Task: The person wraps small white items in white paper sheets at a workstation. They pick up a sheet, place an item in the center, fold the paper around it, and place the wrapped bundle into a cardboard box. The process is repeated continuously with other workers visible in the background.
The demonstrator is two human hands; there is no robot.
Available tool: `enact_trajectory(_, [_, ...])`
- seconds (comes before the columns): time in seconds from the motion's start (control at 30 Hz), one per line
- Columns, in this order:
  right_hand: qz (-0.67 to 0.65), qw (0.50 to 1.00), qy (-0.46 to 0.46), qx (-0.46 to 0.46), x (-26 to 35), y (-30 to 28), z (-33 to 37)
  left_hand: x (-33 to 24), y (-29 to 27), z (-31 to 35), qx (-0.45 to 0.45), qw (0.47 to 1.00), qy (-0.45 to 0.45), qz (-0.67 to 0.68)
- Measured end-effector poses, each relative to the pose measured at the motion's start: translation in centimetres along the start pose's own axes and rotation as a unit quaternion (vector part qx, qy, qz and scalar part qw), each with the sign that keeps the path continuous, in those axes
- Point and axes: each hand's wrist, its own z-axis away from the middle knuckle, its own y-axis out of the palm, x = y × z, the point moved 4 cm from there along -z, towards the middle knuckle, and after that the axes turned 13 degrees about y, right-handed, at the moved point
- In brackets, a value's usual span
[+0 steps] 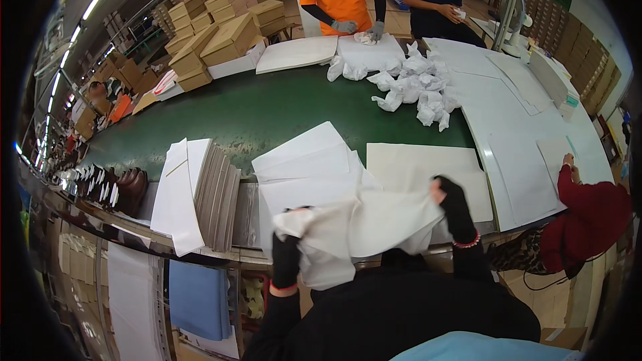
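Observation:
A thin white sheet of tissue paper point(391, 222) hangs stretched and creased between my two hands, above the near edge of the table. My left hand point(286, 254), in a black fingerless glove, grips its bunched left end; the fingers are partly covered by the paper. The right-hand end is pinched by my right hand point(453, 206), gloved the same way and slightly blurred. Beneath and beyond the sheet lies a loose pile of white paper point(307, 154). A flat cream-white sheet point(421, 159) is on the table near my right hand.
Left of me stands a thick stack of paper or card point(217, 194), with brown shoes point(132, 184) beyond. Crumpled white paper bundles point(418, 83) lie across the green belt point(267, 103). Boxes point(227, 40) rise far left. Co-workers stand opposite; another in red point(582, 214) works at right.

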Motion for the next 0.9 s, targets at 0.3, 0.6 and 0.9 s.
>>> enact_trajectory(0.3, [0.089, 0.919, -0.118, 0.366, 7.0, 11.0, 3.4, -5.2, 9.8, 1.5, 0.265, 0.905, -0.244, 0.227])
enact_trajectory(0.6, [0.092, 0.954, -0.264, 0.112, 6.5, 8.1, 3.7, -2.5, 10.5, 1.0, 0.297, 0.939, 0.145, -0.092])
enact_trajectory(0.9, [0.246, 0.937, -0.149, -0.196, 0.3, -0.7, -1.5, -1.2, 4.6, -1.3, -0.016, 0.963, -0.121, 0.24])
